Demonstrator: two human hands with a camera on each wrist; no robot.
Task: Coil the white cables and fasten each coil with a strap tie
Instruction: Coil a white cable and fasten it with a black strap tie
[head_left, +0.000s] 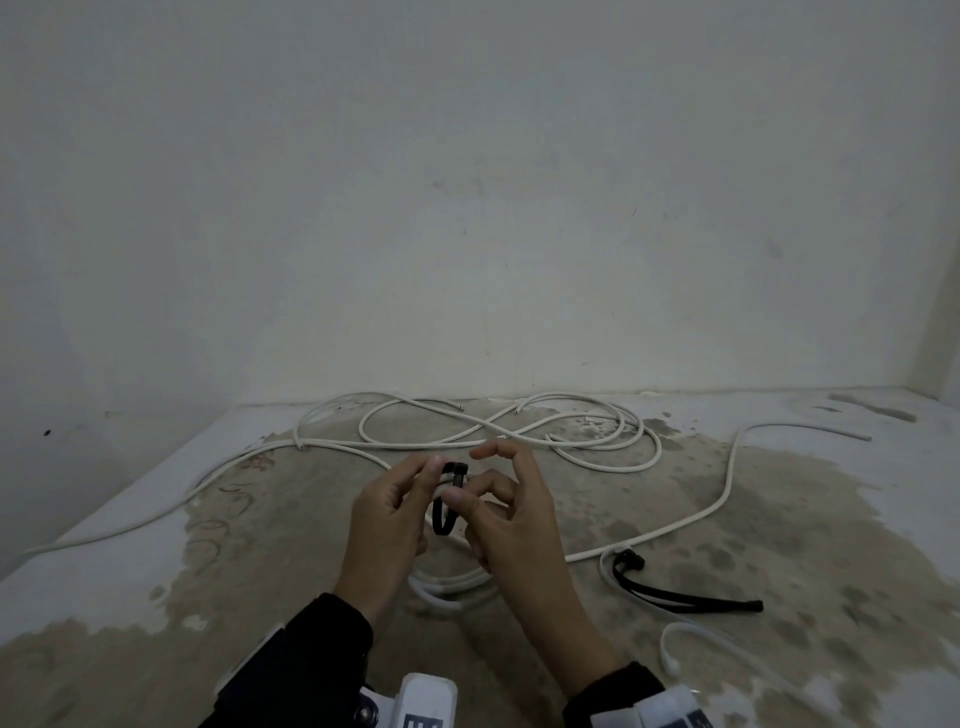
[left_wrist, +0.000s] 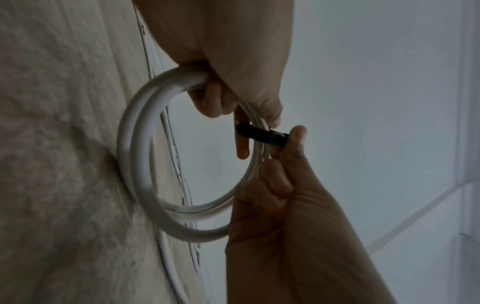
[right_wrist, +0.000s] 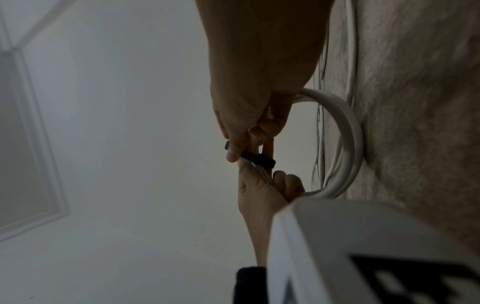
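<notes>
I hold a small coil of white cable upright over the stained floor. My left hand grips the coil at its top, fingers curled round the strands. A black strap tie is looped round the coil beside those fingers. My right hand pinches the strap between its thumb and a finger, with its index finger raised. In the right wrist view my right hand comes in from above and my left hand from below. In the left wrist view my right hand has its thumb on the strap's end.
Loose white cables sprawl in loops across the floor toward the wall. To the right lies another cable loop with a black strap on it. A pale strip lies nearer me. The white wall stands close behind.
</notes>
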